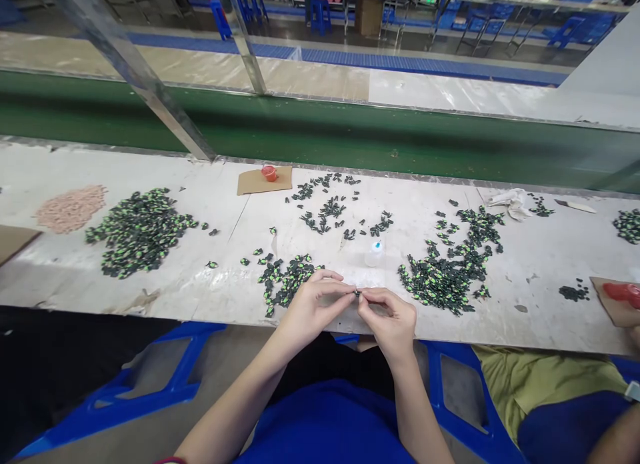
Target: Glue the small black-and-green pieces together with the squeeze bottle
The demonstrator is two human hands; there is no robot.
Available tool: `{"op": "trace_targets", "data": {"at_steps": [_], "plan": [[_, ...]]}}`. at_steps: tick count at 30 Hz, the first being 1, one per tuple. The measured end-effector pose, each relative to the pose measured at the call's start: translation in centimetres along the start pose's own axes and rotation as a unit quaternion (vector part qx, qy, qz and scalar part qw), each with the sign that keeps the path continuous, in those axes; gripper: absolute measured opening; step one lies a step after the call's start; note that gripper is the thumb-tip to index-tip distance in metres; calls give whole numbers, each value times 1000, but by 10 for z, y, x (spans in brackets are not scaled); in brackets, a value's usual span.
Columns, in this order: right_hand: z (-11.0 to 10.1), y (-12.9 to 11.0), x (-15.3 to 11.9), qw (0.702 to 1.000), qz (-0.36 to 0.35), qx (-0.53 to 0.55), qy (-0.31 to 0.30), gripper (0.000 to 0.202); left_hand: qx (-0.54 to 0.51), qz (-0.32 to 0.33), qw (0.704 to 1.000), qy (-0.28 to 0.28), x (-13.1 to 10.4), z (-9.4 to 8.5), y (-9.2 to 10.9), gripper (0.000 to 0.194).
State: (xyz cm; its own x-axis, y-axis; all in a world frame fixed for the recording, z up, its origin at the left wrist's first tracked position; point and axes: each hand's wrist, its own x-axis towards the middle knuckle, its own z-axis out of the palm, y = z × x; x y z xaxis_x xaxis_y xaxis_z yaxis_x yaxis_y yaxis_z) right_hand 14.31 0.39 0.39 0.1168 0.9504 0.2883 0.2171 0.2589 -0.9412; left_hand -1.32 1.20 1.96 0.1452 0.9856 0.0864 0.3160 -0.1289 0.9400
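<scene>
Dark piece [357,293]: one, pinched between two hands [316,304]; one bottle [374,255] beyond.

Beyond the hands [316,305] [393,315], a bottle [374,255] interrupts otherwise open tabletop [345,259].

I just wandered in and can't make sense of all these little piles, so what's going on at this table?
A seated person holds a tiny dark piece between the fingertips of the left hand and right hand, just above the near edge of the white table. Piles of small black-and-green pieces lie to both sides, the nearest pile beside the left hand. Loose dark parts are scattered farther back, near a red cup on cardboard.
</scene>
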Motion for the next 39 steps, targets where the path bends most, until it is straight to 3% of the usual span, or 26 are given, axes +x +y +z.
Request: {"op": "trace_targets", "data": {"at_steps": [10, 21, 26, 29, 35, 39], "plan": [[-2, -6, -1, 1000, -5, 0, 9, 8, -14, -14, 1000, -11, 0, -3, 10, 14], [-3, -19, -4, 991, -117, -61, 18, 12, 40, 8, 999, 14, -5, -4, 26, 16], [-5, -24, -6, 991, -126, -49, -3, 13, 52, 4, 999, 6, -11, -6, 32, 15], [-7, -22, -6, 997, -74, -6, -26, 11, 50, -2, 999, 5, -14, -7, 32, 16], [-8, -13, -2, 987, 116, 84, -77, 6, 69, -24, 997, 31, -19, -2, 24, 12], [-9, -16, -4, 980, 159, 94, -78, 13, 42, -32, 998, 40, -22, 2, 21, 12]]}}
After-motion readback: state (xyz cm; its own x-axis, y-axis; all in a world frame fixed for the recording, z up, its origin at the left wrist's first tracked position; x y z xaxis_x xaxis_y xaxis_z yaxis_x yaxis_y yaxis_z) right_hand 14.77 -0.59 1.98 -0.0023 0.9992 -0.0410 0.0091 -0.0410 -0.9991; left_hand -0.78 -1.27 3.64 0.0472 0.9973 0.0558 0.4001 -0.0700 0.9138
